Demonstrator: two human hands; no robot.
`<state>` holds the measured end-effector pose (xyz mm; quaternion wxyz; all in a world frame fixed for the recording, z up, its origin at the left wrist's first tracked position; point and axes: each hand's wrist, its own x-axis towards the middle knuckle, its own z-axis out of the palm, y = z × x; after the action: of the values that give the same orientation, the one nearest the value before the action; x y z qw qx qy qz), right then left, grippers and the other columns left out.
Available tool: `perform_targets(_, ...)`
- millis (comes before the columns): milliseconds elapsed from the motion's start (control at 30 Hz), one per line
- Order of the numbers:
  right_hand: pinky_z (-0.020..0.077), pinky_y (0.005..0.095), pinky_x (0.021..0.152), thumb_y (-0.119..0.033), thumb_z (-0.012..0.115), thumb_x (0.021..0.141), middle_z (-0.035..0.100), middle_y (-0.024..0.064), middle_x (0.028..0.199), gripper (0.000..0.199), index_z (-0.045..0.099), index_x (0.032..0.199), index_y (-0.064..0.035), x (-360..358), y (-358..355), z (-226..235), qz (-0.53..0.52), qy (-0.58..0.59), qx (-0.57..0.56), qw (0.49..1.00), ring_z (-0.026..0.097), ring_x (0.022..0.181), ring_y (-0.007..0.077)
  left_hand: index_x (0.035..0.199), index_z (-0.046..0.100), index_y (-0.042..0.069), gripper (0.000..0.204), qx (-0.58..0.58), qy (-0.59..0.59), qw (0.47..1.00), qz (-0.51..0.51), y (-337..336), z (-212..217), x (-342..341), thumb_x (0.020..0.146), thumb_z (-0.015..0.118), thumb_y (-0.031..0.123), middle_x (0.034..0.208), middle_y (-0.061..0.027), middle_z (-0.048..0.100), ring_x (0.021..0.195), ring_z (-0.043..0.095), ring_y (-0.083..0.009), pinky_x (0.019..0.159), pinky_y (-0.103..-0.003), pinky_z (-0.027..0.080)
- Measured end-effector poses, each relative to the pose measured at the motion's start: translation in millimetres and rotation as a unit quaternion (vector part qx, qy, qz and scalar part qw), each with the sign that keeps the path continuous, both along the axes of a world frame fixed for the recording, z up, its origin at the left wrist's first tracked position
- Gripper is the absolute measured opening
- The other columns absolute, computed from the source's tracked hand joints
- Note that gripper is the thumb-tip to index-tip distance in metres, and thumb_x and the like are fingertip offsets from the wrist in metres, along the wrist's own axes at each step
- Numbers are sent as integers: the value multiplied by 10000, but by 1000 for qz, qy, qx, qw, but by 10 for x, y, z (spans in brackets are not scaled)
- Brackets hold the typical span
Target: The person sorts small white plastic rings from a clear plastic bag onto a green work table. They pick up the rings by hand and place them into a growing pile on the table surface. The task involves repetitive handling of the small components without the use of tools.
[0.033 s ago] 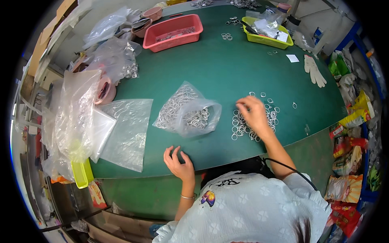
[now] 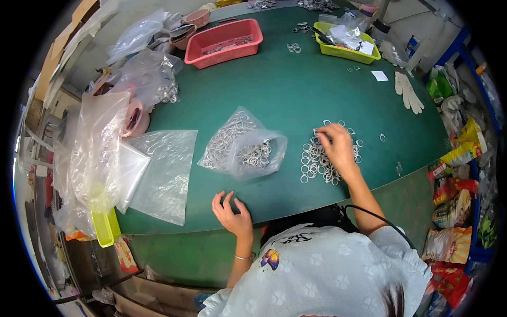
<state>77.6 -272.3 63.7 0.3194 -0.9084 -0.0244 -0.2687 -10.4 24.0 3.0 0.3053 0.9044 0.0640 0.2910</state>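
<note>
While the right hand (image 2: 338, 146) reaches over rings (image 2: 315, 161), left hand (image 2: 232, 215) near bag (image 2: 280, 154).

Right hand (image 2: 338, 145): covers some of the loose rings (image 2: 312, 165); whether it pinches one cannot be told.
Left hand (image 2: 232, 214): palm turned out of view.
Ring bag (image 2: 281, 150): cloudy film blurs part of its contents.
Pink tub (image 2: 140, 126): left part lost behind plastic sheets (image 2: 97, 145).
Red basin (image 2: 232, 55): contents too small to identify.
Shirt (image 2: 317, 280): cut off by the lower edge.
</note>
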Motion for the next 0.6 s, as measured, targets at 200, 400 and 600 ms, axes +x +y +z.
perform_targets(200,438,403,814,-54,751,752,631,87,861,135,667,848,-9,-152,-436,-284,-63,78,-126,987,572,883,284,1019,660,27,227,2,-4,1000,-6,-22,14,30,801,630,-28,1194,-135,579,1148,520,-344,966,-444,419)
perform_targets(400,468,412,730,-31,707,780,626,105,763,122,640,876,1,-5,-480,-305,-60,145,103,982,592,784,286,1019,660,26,226,4,-3,1000,-11,-3,5,27,803,629,-30,1186,-136,583,1145,522,-343,965,-441,420)
perform_targets(600,448,463,819,-142,720,784,701,149,898,152,693,893,-39,116,-360,-444,-135,183,-127,966,635,921,314,1019,659,31,226,1,-3,1000,-7,-3,10,17,804,629,-30,1182,-135,585,1137,528,-340,959,-433,425)
